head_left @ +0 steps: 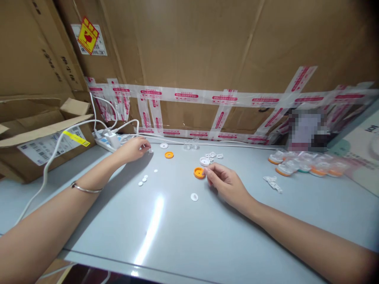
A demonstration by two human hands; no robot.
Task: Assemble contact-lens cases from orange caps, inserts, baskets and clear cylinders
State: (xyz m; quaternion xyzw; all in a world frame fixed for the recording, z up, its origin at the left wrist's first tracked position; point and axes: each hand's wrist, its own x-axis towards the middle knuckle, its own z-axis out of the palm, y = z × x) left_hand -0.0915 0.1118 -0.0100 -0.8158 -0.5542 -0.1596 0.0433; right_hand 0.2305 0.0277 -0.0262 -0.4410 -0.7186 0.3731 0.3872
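Observation:
My left hand (134, 150) is at the back left of the table, its fingers bent together at a small clear plastic piece (151, 150). My right hand (229, 185) pinches the rim of an orange round plastic base (199, 173) resting on the table. Just behind that base sits a white round base (204, 161). An orange ring (169, 155) and a white ring (164, 146) lie between my hands, farther back. Several small white discs (144, 180) are in front of my left hand. A larger white disc (194, 197) lies nearer me.
Clear cups (191, 144) stand by the cardboard wall (189, 51). White openwork pieces (272, 184) lie at right, before several clear domes with coloured bases (308, 162). At left are a power strip (108, 140), a white cable (47, 169) and an open carton (38, 138).

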